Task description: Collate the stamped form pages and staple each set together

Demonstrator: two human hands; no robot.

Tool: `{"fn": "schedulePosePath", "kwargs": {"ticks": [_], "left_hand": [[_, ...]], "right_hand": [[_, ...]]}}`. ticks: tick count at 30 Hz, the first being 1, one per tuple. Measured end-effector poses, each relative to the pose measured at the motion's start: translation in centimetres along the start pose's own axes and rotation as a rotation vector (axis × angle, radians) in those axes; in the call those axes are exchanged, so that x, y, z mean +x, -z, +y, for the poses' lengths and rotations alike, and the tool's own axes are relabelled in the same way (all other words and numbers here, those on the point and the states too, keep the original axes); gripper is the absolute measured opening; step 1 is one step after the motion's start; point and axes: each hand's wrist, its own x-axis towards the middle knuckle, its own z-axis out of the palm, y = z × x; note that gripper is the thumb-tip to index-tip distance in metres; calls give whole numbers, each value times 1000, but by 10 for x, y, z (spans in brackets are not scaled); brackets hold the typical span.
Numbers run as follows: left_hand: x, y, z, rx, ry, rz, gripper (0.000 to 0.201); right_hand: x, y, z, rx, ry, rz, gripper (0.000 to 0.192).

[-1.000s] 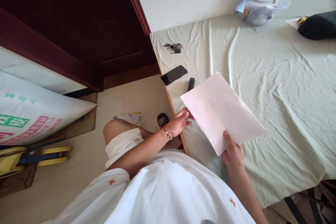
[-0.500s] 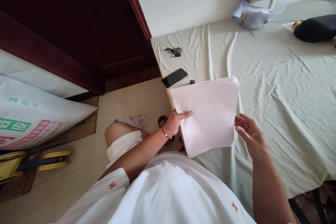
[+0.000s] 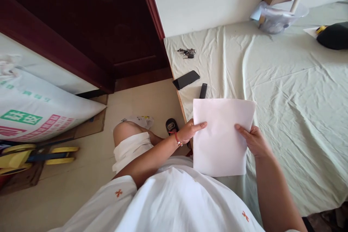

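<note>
- A white sheet of paper (image 3: pixel 221 136) was held upright-on to the camera at the near edge of the table, low of centre in the head view, its long sides running roughly 12 to 6 o'clock.
- The left hand (image 3: pixel 189 133) gripped the sheet's left edge at its 9 o'clock side, fingers closed on it with the thumb lying across the front; a red bracelet (image 3: pixel 177 139) circled that wrist.
- The right hand (image 3: pixel 254 140) clasped the right edge at the sheet's 3 o'clock side, thumb on the front and the other fingers hidden behind the paper.
- The sheet's lower edge hung over the person's white garment (image 3: pixel 174 203); whether it touched the cloth below could not be told.
- The table was covered by a pale green cloth (image 3: pixel 293 90), creased and wrinkled.
- Just beyond the sheet's top edge, at 11 o'clock from it, lay a small black bar-shaped object (image 3: pixel 203 90), close to the paper.
- A black phone (image 3: pixel 186 79) lay farther out at 11 o'clock, near the table's edge, and a bunch of keys (image 3: pixel 187 52) lay beyond it.
- At 1 o'clock, well apart, stood a clear plastic tub (image 3: pixel 277 20) holding a cardboard piece, and a black bag (image 3: pixel 334 35) sat at 2 o'clock.
- At 9 o'clock, on the floor, lay a large printed sack (image 3: pixel 40 112).
</note>
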Motion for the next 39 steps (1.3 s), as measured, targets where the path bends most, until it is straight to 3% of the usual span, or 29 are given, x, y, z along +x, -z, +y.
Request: {"fn": "schedulePosePath", "kwargs": {"ticks": [3,9,14,18,24,30,36,39], "left_hand": [[4,1,3,24,-16,-30,54],[25,-1,29,-154,-214,-48,74],[45,0,38,-199,-191,-11,55],[53,3,34,-162,-145,44,46],[55,6,29,-155,-197,134,58],[46,4,8,-147,-104,123,58],[47,5,-12,-86,-149,283,60],[49,7,-13,-59,-154,300,54]], "right_hand": [[3,1,-7,5,-17,-30,41],[14,1,-11,44,-39,-78,39],[21,-3,-9,60,-76,-99,39],[23,-2,-4,56,-82,-65,42],[27,0,3,75,-11,-13,41],[30,-3,2,51,49,38,40],[32,-4,7,46,100,10,38],[35,-4,9,46,115,31,37]]}}
